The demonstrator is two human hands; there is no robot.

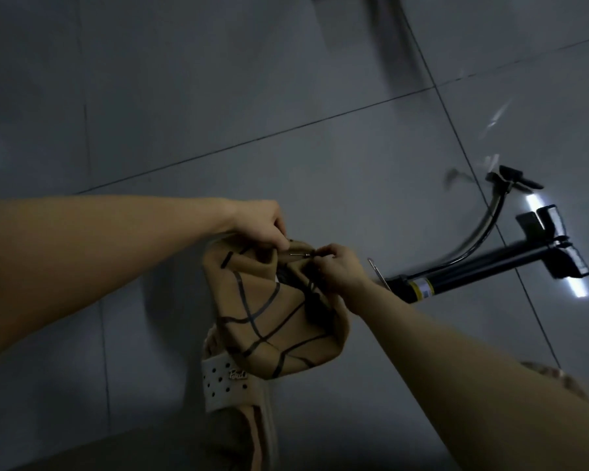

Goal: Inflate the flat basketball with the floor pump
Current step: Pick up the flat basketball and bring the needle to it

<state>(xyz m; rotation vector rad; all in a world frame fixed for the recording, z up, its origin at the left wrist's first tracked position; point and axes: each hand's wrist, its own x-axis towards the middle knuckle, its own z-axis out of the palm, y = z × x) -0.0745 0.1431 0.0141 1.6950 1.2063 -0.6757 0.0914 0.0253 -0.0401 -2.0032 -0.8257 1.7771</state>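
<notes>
Tan basketball (pixel 272 321), left hand (pixel 262 223) pinching, needle (pixel 300 254) beside

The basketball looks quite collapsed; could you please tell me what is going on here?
A person holds the flat basketball above the floor. The left hand pinches a fold at the ball's top, and the right hand pinches a thin needle aimed at that fold. The pump lies on its side to the right, its hose ending well apart from the needle, so pumping has not yet begun. A sandal shows below the ball.
</notes>
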